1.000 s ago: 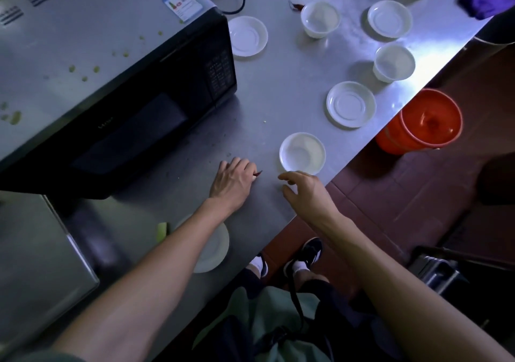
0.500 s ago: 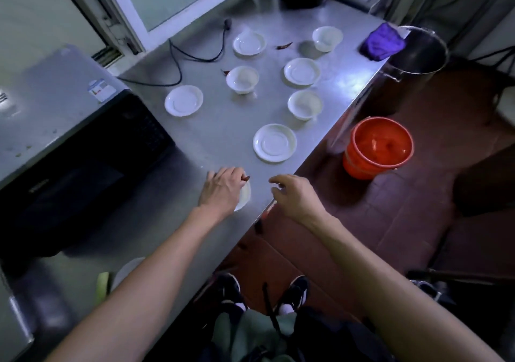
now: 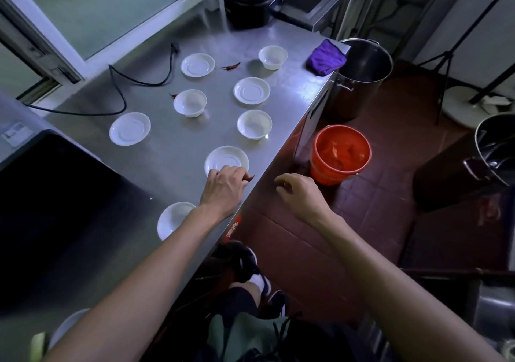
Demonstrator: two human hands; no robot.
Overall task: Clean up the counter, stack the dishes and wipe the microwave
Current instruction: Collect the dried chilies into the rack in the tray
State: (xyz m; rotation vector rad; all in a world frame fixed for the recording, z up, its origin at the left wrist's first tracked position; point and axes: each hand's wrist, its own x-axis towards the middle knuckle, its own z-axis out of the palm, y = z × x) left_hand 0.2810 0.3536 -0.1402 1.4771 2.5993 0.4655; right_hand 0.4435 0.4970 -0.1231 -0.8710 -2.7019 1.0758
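On the steel counter (image 3: 167,150), the black microwave (image 3: 55,208) fills the left, with white saucers and bowls scattered to its right. The nearest saucer (image 3: 227,158) touches the left hand (image 3: 224,190), which pinches a dried chili (image 3: 249,178) pointing right toward the orange bucket (image 3: 341,152). The right hand (image 3: 299,194) hovers beyond the counter edge, loosely curled, holding nothing.
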